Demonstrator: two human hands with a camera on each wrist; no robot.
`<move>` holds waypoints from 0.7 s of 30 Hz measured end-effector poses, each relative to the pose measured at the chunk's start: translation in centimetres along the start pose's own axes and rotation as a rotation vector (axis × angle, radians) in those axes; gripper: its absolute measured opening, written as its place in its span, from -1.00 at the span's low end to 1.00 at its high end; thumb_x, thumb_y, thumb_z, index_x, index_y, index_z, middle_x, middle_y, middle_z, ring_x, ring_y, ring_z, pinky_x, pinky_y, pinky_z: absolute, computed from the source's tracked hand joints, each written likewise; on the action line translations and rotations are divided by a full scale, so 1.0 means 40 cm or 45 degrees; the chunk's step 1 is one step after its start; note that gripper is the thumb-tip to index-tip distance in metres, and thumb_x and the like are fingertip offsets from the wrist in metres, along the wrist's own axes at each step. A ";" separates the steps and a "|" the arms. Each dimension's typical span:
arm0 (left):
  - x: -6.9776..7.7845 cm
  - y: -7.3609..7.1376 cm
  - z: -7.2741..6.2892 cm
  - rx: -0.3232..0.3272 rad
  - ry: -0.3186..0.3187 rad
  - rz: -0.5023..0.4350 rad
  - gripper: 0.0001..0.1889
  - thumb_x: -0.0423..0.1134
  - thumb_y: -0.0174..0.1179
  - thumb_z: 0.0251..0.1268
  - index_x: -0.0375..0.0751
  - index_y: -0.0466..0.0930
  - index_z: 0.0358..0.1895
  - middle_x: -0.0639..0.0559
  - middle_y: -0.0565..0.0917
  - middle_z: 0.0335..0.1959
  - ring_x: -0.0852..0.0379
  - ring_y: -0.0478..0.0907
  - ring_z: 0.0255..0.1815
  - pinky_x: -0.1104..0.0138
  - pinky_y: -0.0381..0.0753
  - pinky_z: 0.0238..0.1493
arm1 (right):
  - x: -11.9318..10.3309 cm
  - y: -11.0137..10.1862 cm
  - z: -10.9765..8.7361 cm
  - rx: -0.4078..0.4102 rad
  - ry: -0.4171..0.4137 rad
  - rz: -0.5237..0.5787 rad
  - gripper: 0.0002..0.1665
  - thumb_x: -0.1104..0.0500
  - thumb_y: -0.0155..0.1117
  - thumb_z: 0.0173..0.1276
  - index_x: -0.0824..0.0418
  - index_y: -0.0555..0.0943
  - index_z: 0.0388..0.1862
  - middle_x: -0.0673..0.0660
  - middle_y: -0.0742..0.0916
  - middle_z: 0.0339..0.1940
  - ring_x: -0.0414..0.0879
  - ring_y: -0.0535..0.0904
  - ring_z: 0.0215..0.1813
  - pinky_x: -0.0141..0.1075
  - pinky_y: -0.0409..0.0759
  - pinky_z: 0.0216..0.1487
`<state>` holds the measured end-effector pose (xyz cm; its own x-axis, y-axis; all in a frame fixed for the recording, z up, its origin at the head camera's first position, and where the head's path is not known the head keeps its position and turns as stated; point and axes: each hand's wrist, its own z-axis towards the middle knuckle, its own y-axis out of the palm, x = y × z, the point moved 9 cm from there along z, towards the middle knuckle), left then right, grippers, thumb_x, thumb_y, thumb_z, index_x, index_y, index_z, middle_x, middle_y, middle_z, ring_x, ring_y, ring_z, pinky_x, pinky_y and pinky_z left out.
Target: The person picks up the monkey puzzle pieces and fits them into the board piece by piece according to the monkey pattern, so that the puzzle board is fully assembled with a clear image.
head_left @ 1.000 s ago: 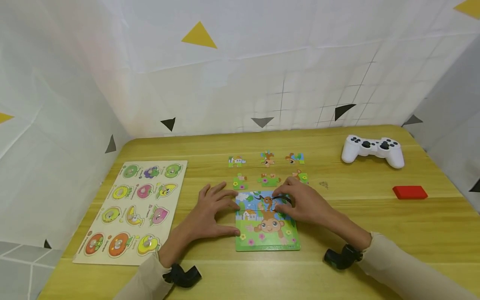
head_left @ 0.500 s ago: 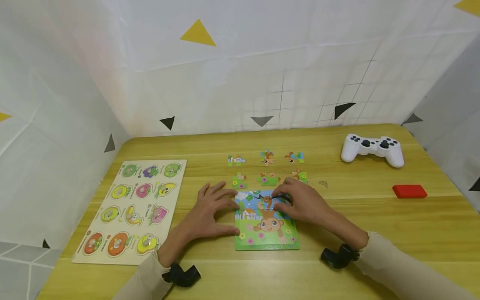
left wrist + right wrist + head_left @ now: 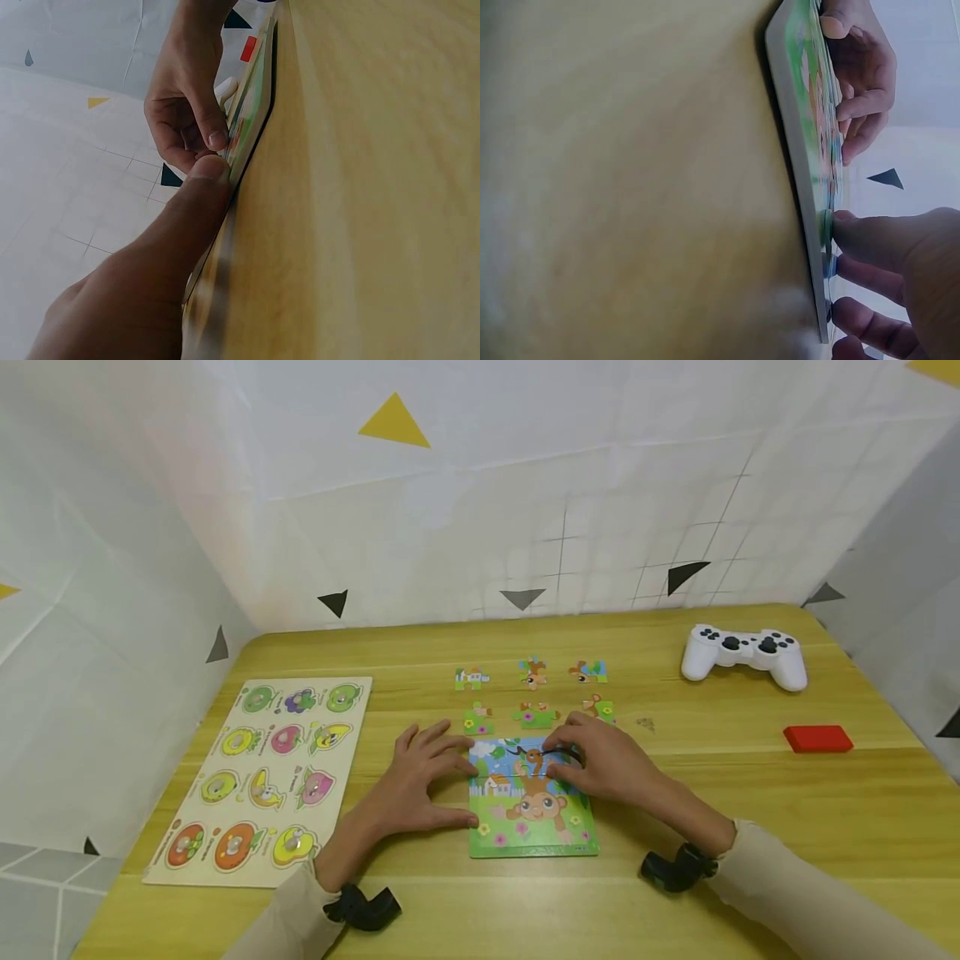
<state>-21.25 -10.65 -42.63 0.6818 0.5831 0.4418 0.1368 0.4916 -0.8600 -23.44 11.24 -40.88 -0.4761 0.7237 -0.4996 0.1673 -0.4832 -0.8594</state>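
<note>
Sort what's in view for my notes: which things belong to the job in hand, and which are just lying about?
Job, it seems:
monkey puzzle board, being worked on
six loose pieces, in two rows just beyond it

Apparently lying about:
fruit puzzle board, left
white game controller, right
red block, right

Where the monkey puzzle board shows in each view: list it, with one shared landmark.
Head: monkey puzzle board, lower middle, seen from above.
Left wrist: monkey puzzle board, upper middle, nearly edge-on.
Right wrist: monkey puzzle board, right of centre, nearly edge-on.
Shared landmark: left hand; left of the board, large at lower left, and top right, respectively.
</note>
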 end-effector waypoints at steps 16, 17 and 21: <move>-0.003 0.002 -0.001 0.011 0.012 0.003 -0.42 0.38 0.45 -0.01 0.25 0.65 0.07 0.12 0.50 0.43 -0.23 0.12 0.64 -0.38 -0.15 0.49 | 0.004 -0.010 -0.004 0.046 -0.039 0.074 -0.74 0.03 0.52 0.28 0.03 0.77 -0.07 -0.02 0.63 -0.27 -0.24 0.39 -0.38 -0.37 0.39 -0.33; -0.002 0.001 -0.001 0.014 0.013 0.006 -0.42 0.38 0.45 -0.02 0.25 0.65 0.06 0.12 0.50 0.43 -0.23 0.12 0.64 -0.38 -0.14 0.49 | 0.004 -0.012 -0.005 0.056 -0.042 0.081 -0.75 0.04 0.52 0.29 0.04 0.77 -0.07 -0.01 0.63 -0.27 -0.23 0.41 -0.37 -0.37 0.40 -0.34; -0.003 0.001 -0.002 0.022 0.018 0.019 -0.42 0.37 0.46 -0.03 0.25 0.65 0.06 0.12 0.50 0.42 -0.24 0.13 0.64 -0.39 -0.13 0.49 | 0.007 -0.021 -0.001 0.079 -0.029 0.079 -0.77 0.05 0.52 0.29 0.04 0.77 -0.10 0.01 0.65 -0.25 -0.19 0.45 -0.36 -0.36 0.42 -0.32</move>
<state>-21.27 -10.74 -42.72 0.6935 0.5814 0.4256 0.1145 0.4942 -0.8618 -23.66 11.87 -40.31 -0.4862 0.6805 -0.5482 0.1434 -0.5567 -0.8183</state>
